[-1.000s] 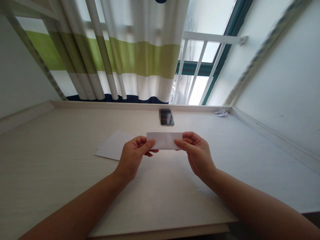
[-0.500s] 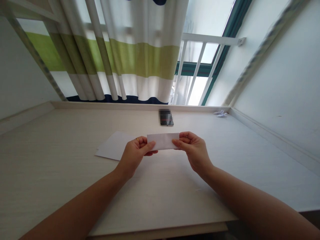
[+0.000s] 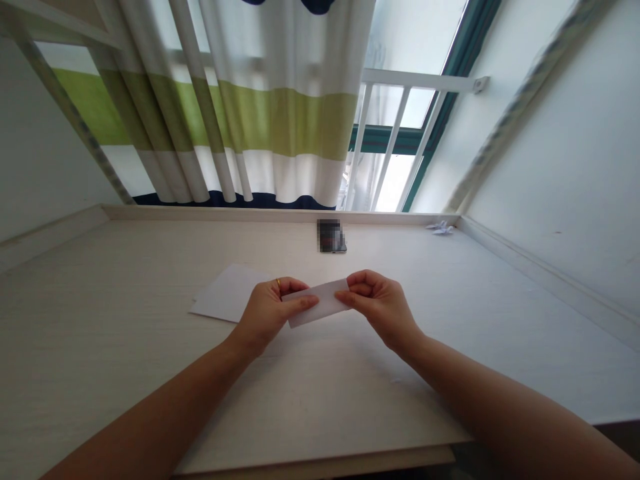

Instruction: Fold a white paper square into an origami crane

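Observation:
A narrow white strip of folded paper (image 3: 320, 305) is held above the table between my two hands, its right end tilted up. My left hand (image 3: 267, 308) is closed on the left end, thumb flat across the front face. At the right end, my right hand (image 3: 383, 301) pinches the strip between thumb and fingers. A gold-coloured ring shows on a left finger. Beyond my left hand, white paper sheets (image 3: 225, 293) lie on the table, partly hidden by that hand.
On the pale wooden table (image 3: 320, 400), a dark, phone-like flat object (image 3: 331, 237), blurred out, lies near the back edge. Small crumpled or folded white paper pieces (image 3: 441, 228) rest in the far right corner. Behind are a striped curtain (image 3: 290, 120) and a white railing (image 3: 420, 80).
The paper strip has gone from nearly level to slanted, its left end lower. My right hand has shifted slightly left, and my left thumb reaches further over the paper.

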### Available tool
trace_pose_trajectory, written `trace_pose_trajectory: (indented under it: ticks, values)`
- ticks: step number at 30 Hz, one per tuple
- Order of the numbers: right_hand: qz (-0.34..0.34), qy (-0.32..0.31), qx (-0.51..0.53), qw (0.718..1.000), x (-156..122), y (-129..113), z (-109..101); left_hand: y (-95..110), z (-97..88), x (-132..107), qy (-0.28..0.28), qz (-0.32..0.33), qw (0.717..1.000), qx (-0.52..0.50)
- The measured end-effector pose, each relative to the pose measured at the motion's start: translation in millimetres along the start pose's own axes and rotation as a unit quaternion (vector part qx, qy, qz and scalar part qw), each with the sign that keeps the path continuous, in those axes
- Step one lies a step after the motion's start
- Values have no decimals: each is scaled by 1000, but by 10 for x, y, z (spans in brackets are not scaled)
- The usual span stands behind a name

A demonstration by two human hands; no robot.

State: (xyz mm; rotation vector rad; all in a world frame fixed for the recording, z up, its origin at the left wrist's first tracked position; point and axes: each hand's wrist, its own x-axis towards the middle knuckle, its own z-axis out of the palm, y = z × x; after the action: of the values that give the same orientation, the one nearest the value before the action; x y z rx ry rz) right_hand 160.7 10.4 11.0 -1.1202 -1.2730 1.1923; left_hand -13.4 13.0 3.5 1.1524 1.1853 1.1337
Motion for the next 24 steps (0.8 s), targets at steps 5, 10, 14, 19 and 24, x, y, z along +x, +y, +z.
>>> trace_pose_trajectory:
  ticks: [5, 10, 14, 19, 24]
  values:
    - [7, -7, 13, 1000, 6, -4, -6, -13, 8, 10, -8, -15, 999, -34]
    - [18, -27, 20, 999, 11, -14, -16, 5, 10, -3, -29, -37, 998, -39]
    - [25, -40, 24, 999, 18, -30, -26, 8, 8, -12, -40, -42, 997, -47]
    - [24, -42, 23, 999, 17, -45, -30, 12, 17, -14, -24, -40, 998, -41]
    - [24, -43, 23, 999, 11, -49, -29, 5, 14, -17, -25, -19, 999, -41]
